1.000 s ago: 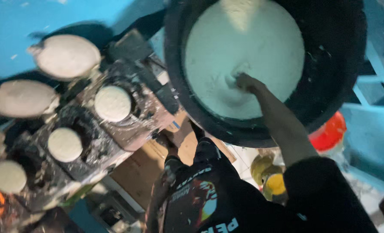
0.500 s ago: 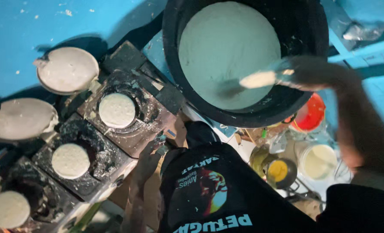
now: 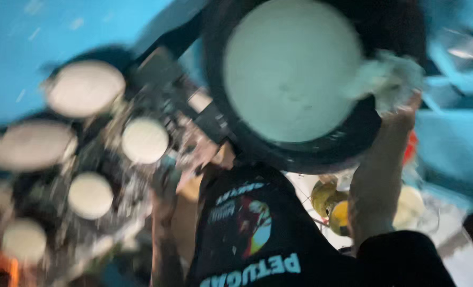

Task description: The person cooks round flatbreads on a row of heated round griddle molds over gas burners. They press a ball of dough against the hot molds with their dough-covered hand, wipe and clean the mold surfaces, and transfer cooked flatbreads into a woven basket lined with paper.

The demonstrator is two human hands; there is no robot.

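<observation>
the frame was strongly blurred, so only big shapes could be read. the right hand [image 3: 393,87] was raised at the rim of a large black tub [image 3: 321,154], and its grip was clenched around a wet lump of pale batter [image 3: 388,74] that it had scooped. the lump sat just above the tub's right edge, touching the fingers, with the smooth pale mass of batter in the tub [image 3: 289,69] directly beside it. the lump looked more round than long; if it had a long axis it ran roughly left to right across the picture, with a thin tail pointing back toward the tub, but the blur made this uncertain.

the left hand [image 3: 167,186] was low, near a dark, spattered block of round moulds [image 3: 141,141]. whether its grip was closed or released, i cannot tell.

several moulds were filled with pale discs, and two larger pale lids or plates [image 3: 85,87] lay further left on the blue tabletop [image 3: 45,32].

to do this step well, in my judgement, the hand should keep the fingers cupped under the lump so nothing drips, and carry it level and without hurry over the rim.
</observation>
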